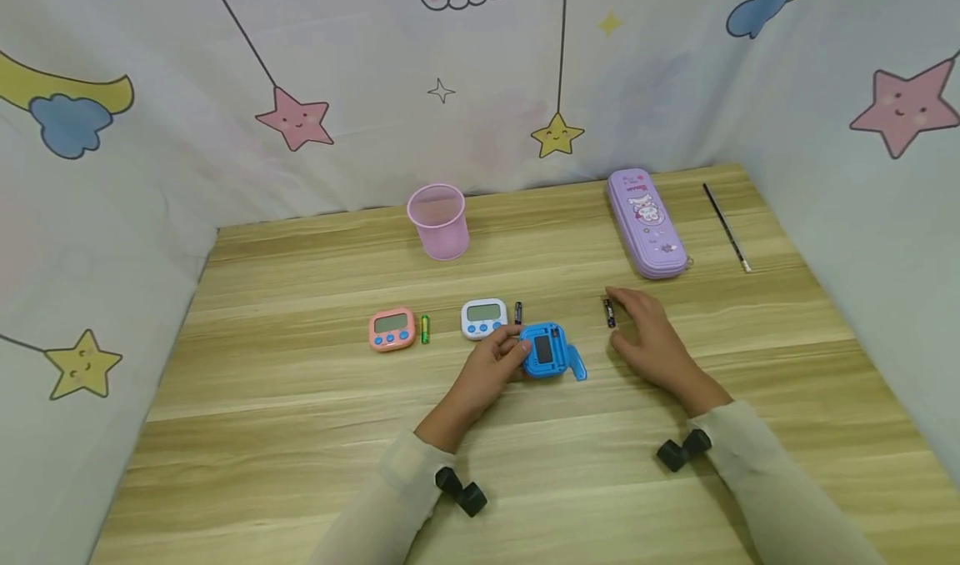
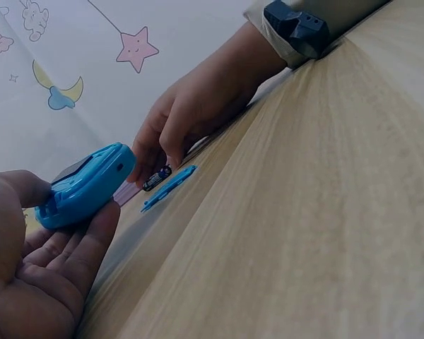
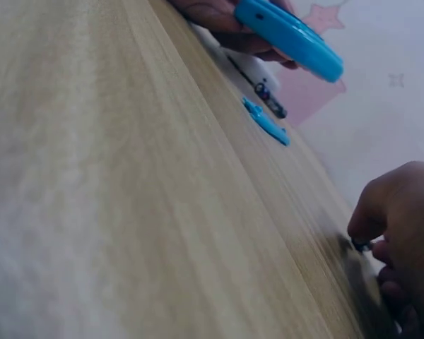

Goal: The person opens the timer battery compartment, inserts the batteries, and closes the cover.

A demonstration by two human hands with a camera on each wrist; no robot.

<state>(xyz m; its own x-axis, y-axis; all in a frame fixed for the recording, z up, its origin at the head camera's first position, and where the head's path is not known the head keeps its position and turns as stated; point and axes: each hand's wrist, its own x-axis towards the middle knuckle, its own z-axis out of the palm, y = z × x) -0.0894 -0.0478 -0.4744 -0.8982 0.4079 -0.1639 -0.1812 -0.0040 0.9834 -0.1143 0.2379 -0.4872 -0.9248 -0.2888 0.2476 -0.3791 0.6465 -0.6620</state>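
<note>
My left hand [image 1: 495, 365] holds a blue digital timer [image 1: 537, 363], its back turned up and its battery compartment uncovered. The blue battery cover [image 1: 577, 363] lies on the table just right of the timer. In the left wrist view, the timer [image 2: 88, 187] sits between thumb and fingers, raised off the tabletop. My right hand [image 1: 656, 344] has thumb and fingertips at the two ends of a small black battery [image 1: 609, 313]. The right wrist view shows only a bit of this battery [image 3: 360, 246], the rest hidden by the hand.
Left of my hands lie a white timer [image 1: 483, 318] with a dark battery [image 1: 518, 312], and a pink timer [image 1: 392, 330] with a green battery [image 1: 425, 329]. Farther back stand a pink cup [image 1: 442, 236], a purple pencil case [image 1: 647, 223] and a pencil [image 1: 726, 226]. Printed cloth surrounds the table.
</note>
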